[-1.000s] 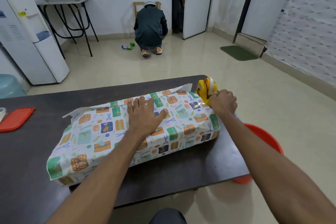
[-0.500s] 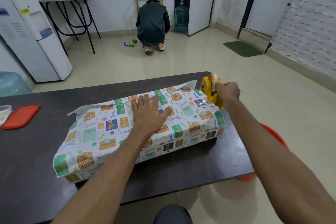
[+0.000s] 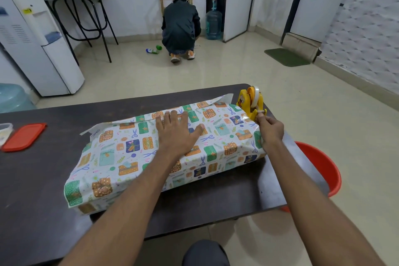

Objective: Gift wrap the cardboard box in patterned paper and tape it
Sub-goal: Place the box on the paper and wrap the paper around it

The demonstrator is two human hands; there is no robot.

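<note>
Sitting near the middle of the dark brown table (image 3: 38, 211), the flat oblong cardboard box (image 3: 121, 157) is completely covered by glossy patterned paper (image 3: 216, 151), white with little presents and scissors. My guess is the box is lightish but stiff and won't flex, while the paper looks slick and easy to crease, so it'll probably spring open or slide if the pressure comes off. Best place to hold it is flat on the top face right over the overlap, not by the loose paper ends, which look hollow and crushable. The long axis runs diagonally, from the near-left corner to the far-right end; the overlap runs along the far long edge, with a strip of white underside poking out behind it. The short ends don't look folded in yet.

The left hand (image 3: 174, 134) lies palm-down on top near that far edge, fingers spread, pressing the overlap flat. The right hand (image 3: 269, 131) is at the far-right end, thumb and fingertips pinching the free end of the clear tape (image 3: 246, 117) right at the cutter of the yellow plastic tape dispenser (image 3: 250, 101). The dispenser stands at that end of the parcel; touching it or just beside it, I can't tell.

Further out there's a red plastic lid (image 3: 23, 136) at the table's left, a red plastic tub (image 3: 323, 166) on the floor by the right end, and a white water cooler (image 3: 43, 54) well back on the left.
</note>
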